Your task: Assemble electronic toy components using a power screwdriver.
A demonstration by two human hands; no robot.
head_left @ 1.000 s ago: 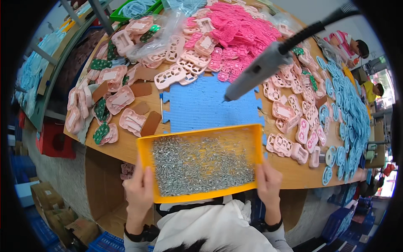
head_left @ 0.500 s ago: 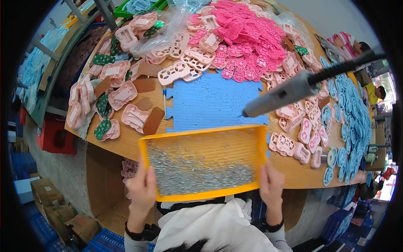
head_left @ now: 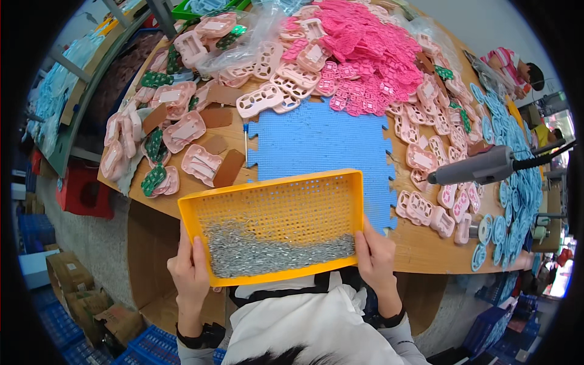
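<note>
A yellow tray (head_left: 286, 210) with a grid of small holes in its base is held between my hands at the table's front edge. My left hand (head_left: 192, 271) grips its left side, thumb on the wall. On the right side my right hand (head_left: 375, 252) holds it in the same way. Many small silvery metal pieces, apparently screws (head_left: 277, 252), are heaped along the tray's near half. Beyond the tray lies a blue foam mat (head_left: 316, 140), its near part covered by it. A grey electric screwdriver (head_left: 474, 167) hangs on its cable to the right.
Pale pink plastic shells (head_left: 201, 163) and green circuit boards (head_left: 154, 179) crowd the table's left. Bright pink lattice pieces (head_left: 371, 55) are piled at the back. Light blue plastic parts (head_left: 520, 201) lie at the right. A thin screwdriver (head_left: 246, 146) lies beside the mat.
The tray has shifted left in both hands and is tilted, its right side higher. The screws have settled toward its near side. The hanging electric screwdriver has swung right, away from the mat.
</note>
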